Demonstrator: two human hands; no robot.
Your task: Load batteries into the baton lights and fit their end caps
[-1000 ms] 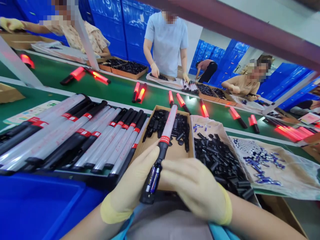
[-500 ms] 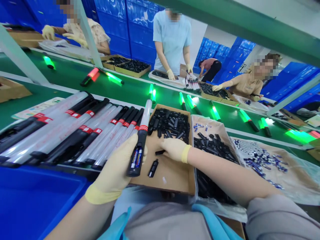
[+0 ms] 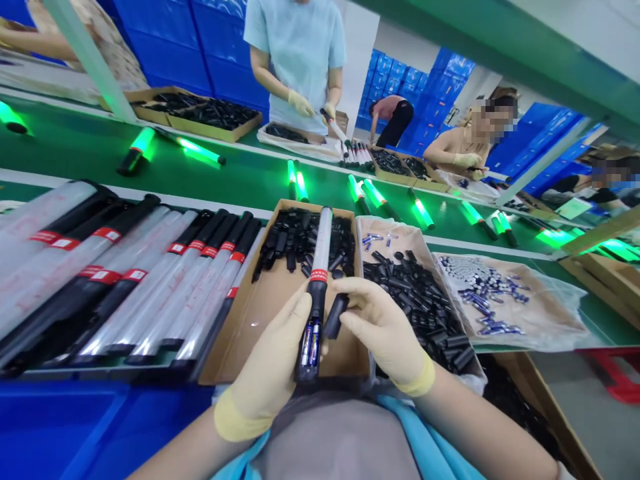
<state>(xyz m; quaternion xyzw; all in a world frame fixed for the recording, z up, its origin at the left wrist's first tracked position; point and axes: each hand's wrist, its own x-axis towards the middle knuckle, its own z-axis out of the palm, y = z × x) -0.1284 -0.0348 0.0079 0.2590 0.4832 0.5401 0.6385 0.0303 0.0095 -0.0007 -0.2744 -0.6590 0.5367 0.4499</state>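
My left hand (image 3: 270, 363), in a cream glove, is closed around the black handle of a light baton (image 3: 316, 287). The baton points away from me, its clear tube unlit, and batteries (image 3: 310, 343) show in its open handle. My right hand (image 3: 387, 330), also gloved, pinches a small black cover piece (image 3: 335, 315) right beside the handle. Both hands hover over the near edge of a cardboard box (image 3: 260, 313) of black cover pieces.
A row of unlit batons (image 3: 150, 280) lies to the left. A second box of black parts (image 3: 425, 300) and a bag of batteries (image 3: 480, 293) sit to the right. Green-lit batons (image 3: 360, 190) ride the conveyor beyond. Other people work across the belt. A blue bin (image 3: 75, 427) stands near left.
My right hand came back from the box with a black cover piece and now holds it beside the baton handle. The batons on the belt went from red to green.
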